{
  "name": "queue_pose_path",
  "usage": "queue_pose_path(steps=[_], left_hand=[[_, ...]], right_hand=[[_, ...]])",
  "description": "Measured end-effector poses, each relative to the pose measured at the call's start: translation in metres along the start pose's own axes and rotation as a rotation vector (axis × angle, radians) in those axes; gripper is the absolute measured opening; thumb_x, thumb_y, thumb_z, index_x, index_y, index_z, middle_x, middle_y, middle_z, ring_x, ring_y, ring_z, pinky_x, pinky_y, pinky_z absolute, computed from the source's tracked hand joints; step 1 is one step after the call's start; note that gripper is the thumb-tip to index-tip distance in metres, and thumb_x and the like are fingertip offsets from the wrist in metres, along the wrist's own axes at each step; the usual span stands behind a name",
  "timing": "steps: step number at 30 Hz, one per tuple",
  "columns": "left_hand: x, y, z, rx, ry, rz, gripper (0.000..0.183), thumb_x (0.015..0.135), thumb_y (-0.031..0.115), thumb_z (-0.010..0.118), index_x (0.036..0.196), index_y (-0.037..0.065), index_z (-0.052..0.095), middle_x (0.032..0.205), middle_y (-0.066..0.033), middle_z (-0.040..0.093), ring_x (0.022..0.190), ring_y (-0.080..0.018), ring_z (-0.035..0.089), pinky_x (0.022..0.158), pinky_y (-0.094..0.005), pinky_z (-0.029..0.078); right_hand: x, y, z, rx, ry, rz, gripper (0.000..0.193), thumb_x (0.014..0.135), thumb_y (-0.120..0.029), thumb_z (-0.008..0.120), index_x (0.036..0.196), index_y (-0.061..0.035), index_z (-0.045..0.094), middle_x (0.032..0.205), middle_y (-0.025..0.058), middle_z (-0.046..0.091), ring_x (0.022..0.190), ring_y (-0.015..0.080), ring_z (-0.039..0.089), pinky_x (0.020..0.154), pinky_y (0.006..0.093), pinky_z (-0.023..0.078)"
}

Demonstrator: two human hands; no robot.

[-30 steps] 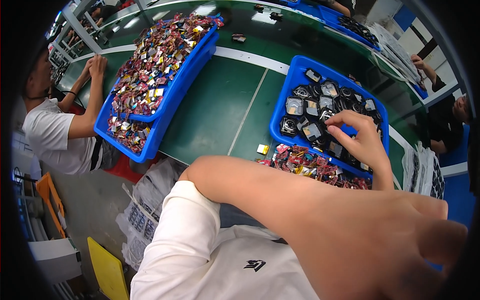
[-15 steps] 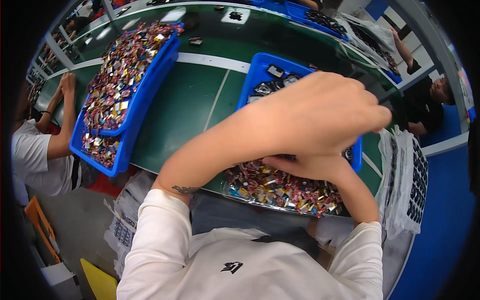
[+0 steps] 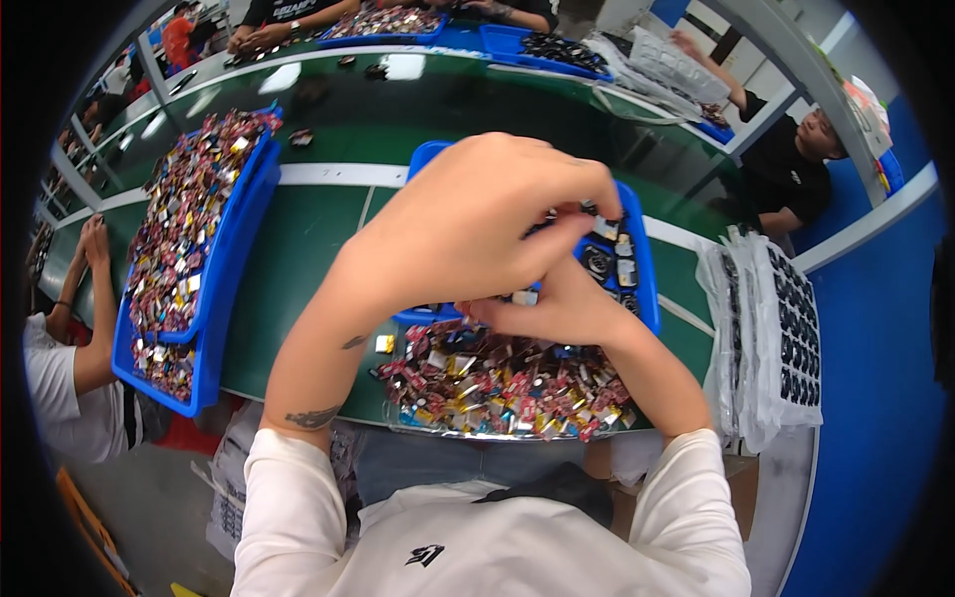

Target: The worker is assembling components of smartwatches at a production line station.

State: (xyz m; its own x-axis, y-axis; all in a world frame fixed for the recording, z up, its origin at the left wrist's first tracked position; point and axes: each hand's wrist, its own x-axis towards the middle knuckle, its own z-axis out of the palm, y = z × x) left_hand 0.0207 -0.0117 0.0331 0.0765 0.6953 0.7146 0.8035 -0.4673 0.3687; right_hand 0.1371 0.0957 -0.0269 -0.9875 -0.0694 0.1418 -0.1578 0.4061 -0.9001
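Note:
My left hand (image 3: 487, 214) reaches over a blue tray (image 3: 649, 289), its back toward me. Its thumb and fingers are curled close together near the tray's right part; whatever is between the tips is too small to make out. Below it, my right hand (image 3: 552, 303) comes in from the right with its thumb pointing left, its other fingers hidden behind the left hand. The tray holds black round parts (image 3: 597, 263) and small silver-faced modules (image 3: 626, 272). Under the right hand and nearer to me lies a pile of small pink, gold and silver electronic parts (image 3: 497, 383).
To the left, stacked blue bins (image 3: 234, 259) hold a heap of similar small parts (image 3: 189, 239). Bagged sheets of black parts (image 3: 786, 333) stand at the right. Co-workers sit to the left, across the green table (image 3: 308, 249) and at the far right.
The view has shifted, so the tray and bins appear lower and further left. My left hand's thumb and curled fingertips now show, and its wrist has turned. The right hand stays beneath it.

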Motion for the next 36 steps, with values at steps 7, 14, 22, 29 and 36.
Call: queue_pose_path(steps=[7,14,22,29,36], left_hand=[[0.001,0.009,-0.013,-0.17,0.069,-0.396,0.013,0.081,0.009,0.068,0.088,-0.001,0.065,0.075,-0.0026,0.064,0.066,-0.0064,0.056,0.06,-0.0211,0.045],[0.001,0.003,0.007,-0.384,0.108,-0.435,0.016,0.077,0.003,0.072,0.091,-0.002,0.065,0.079,-0.0043,0.066,0.069,-0.0084,0.06,0.064,-0.0221,0.049],[0.003,0.0,0.011,-0.676,0.198,-0.561,0.012,0.079,0.002,0.071,0.086,-0.001,0.061,0.081,-0.0037,0.065,0.076,-0.0068,0.06,0.069,-0.0206,0.049],[0.004,0.007,0.018,-0.404,0.227,-0.499,0.011,0.078,0.001,0.07,0.081,0.0,0.06,0.079,-0.002,0.063,0.071,-0.0051,0.056,0.066,-0.0196,0.045],[0.006,0.012,0.026,-0.431,0.255,-0.396,0.008,0.079,-0.002,0.065,0.085,-0.001,0.061,0.078,-0.002,0.062,0.073,-0.0067,0.056,0.067,-0.021,0.045]], right_hand=[[-0.008,-0.014,-0.041,0.293,0.344,-0.125,0.014,0.088,-0.008,0.064,0.099,0.0014,0.062,0.087,0.0031,0.064,0.08,0.0076,0.061,0.072,0.0226,0.049],[-0.021,-0.025,-0.054,0.317,0.482,-0.254,0.016,0.086,-0.011,0.068,0.095,0.0007,0.063,0.087,0.0044,0.065,0.079,0.0086,0.062,0.072,0.0221,0.05],[-0.021,-0.026,-0.062,-0.221,0.668,-0.452,0.014,0.072,-0.007,0.076,0.084,-0.0057,0.07,0.082,0.0043,0.065,0.073,0.0113,0.059,0.06,0.0251,0.046],[-0.019,-0.022,-0.061,-0.477,0.828,-0.545,0.011,0.069,-0.006,0.078,0.078,-0.0062,0.071,0.076,0.0047,0.063,0.07,0.0127,0.059,0.058,0.0246,0.046],[-0.021,-0.02,-0.054,-0.132,0.848,-0.485,0.009,0.075,-0.008,0.075,0.078,-0.0036,0.068,0.074,0.0023,0.062,0.07,0.0088,0.059,0.058,0.0224,0.045]])
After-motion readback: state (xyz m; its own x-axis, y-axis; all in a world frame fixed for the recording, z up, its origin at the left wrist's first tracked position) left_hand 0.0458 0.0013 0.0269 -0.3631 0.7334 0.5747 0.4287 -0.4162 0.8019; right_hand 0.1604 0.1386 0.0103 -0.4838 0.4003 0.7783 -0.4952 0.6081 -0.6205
